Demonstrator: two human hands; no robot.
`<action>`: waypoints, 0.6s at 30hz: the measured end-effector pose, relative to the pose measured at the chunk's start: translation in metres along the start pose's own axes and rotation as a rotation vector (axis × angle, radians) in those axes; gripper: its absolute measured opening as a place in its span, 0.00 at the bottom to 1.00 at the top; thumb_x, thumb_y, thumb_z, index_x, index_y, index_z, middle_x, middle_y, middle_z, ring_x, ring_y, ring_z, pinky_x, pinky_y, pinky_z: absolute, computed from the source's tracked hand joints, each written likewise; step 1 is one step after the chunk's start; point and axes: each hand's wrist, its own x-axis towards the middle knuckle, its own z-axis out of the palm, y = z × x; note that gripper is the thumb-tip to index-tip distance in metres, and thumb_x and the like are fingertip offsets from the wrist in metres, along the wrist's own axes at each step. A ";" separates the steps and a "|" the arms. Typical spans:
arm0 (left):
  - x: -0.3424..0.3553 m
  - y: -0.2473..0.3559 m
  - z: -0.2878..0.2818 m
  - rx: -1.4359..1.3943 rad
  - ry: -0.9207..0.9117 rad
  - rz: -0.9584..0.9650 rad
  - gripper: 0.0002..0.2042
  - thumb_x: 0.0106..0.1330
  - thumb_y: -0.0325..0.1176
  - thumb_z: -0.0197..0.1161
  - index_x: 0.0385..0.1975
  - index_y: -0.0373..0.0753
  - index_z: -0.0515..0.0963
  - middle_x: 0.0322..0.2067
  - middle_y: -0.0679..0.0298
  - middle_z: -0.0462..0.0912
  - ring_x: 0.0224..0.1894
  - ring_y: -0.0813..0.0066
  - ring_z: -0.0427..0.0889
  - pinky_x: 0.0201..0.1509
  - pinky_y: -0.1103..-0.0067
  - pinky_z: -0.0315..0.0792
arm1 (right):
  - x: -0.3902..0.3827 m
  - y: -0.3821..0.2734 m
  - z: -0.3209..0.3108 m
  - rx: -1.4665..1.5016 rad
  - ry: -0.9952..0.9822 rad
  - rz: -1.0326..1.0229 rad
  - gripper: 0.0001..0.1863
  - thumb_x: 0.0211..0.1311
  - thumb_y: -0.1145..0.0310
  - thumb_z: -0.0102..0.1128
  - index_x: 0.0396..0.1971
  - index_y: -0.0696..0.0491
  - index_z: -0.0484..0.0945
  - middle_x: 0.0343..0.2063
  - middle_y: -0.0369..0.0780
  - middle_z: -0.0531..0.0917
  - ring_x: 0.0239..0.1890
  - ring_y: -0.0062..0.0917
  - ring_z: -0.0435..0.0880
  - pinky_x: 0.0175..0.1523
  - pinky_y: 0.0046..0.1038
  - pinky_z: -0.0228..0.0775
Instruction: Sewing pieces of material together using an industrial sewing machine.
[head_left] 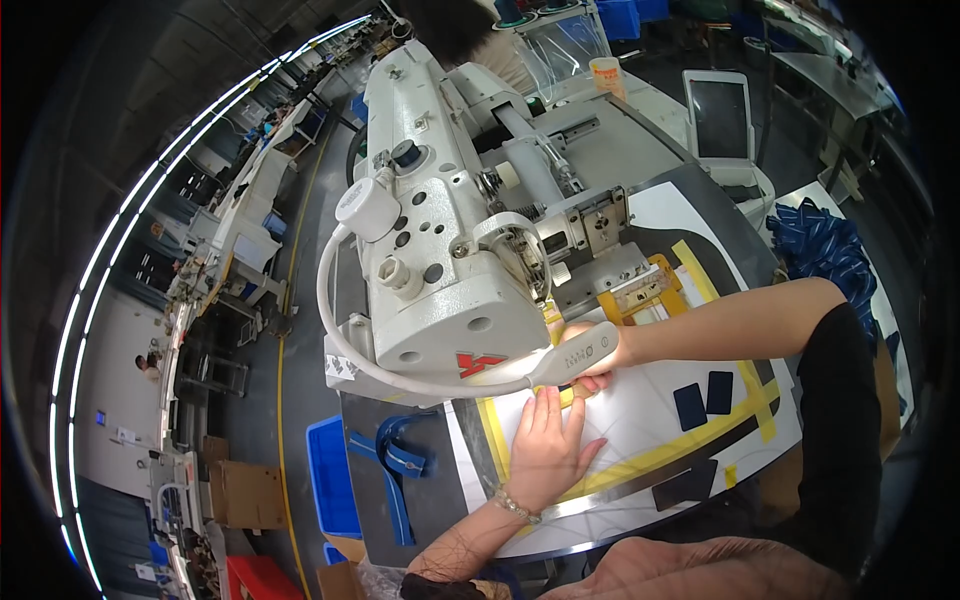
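Note:
A large off-white sewing machine (440, 240) stands over a white template board (640, 390) edged in yellow tape. My left hand (548, 450) lies on the board below the machine head, fingers stretched toward a small yellow piece (568, 397) and touching near it. My right hand (600, 355) reaches in from the right, partly hidden behind the white lamp head (575, 355); its visible fingertips are curled beside the yellow piece, and what they hold is unclear. Two small dark navy pieces (704, 400) lie right of my hands. A yellow clamp frame (640, 290) sits behind my right hand.
Blue zipper strips (395, 465) lie at the table's left, beside a blue bin (325, 470) and cardboard boxes (250, 495). A navy fabric pile (820, 245) and a tablet-like screen (718, 115) are at the right. A co-worker (150, 370) sits across the aisle.

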 end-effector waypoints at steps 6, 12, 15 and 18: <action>-0.003 -0.001 0.003 0.009 0.035 0.041 0.29 0.53 0.49 0.64 0.46 0.30 0.70 0.46 0.38 0.73 0.51 0.48 0.73 0.52 0.64 0.65 | -0.004 0.006 -0.002 0.057 -0.048 -0.100 0.08 0.57 0.69 0.56 0.26 0.59 0.78 0.13 0.39 0.78 0.11 0.20 0.74 0.14 0.21 0.65; 0.003 -0.009 0.000 0.029 0.019 0.056 0.28 0.52 0.49 0.64 0.46 0.32 0.71 0.47 0.42 0.74 0.51 0.54 0.74 0.52 0.67 0.63 | -0.013 0.001 0.013 0.170 0.082 -0.032 0.08 0.57 0.69 0.56 0.26 0.59 0.76 0.12 0.37 0.76 0.12 0.19 0.73 0.16 0.20 0.64; -0.004 -0.015 0.008 0.048 0.061 0.054 0.27 0.53 0.47 0.65 0.47 0.34 0.71 0.47 0.47 0.76 0.51 0.57 0.75 0.54 0.67 0.62 | -0.020 0.005 0.015 0.245 0.098 -0.127 0.08 0.56 0.69 0.57 0.25 0.58 0.76 0.14 0.38 0.76 0.14 0.18 0.74 0.19 0.19 0.66; -0.011 -0.027 0.013 -0.100 0.137 -0.005 0.25 0.53 0.43 0.66 0.48 0.36 0.70 0.47 0.51 0.77 0.51 0.61 0.76 0.56 0.67 0.61 | -0.030 0.002 0.013 0.038 0.171 -0.106 0.07 0.56 0.68 0.58 0.27 0.56 0.77 0.17 0.38 0.77 0.18 0.17 0.75 0.24 0.22 0.69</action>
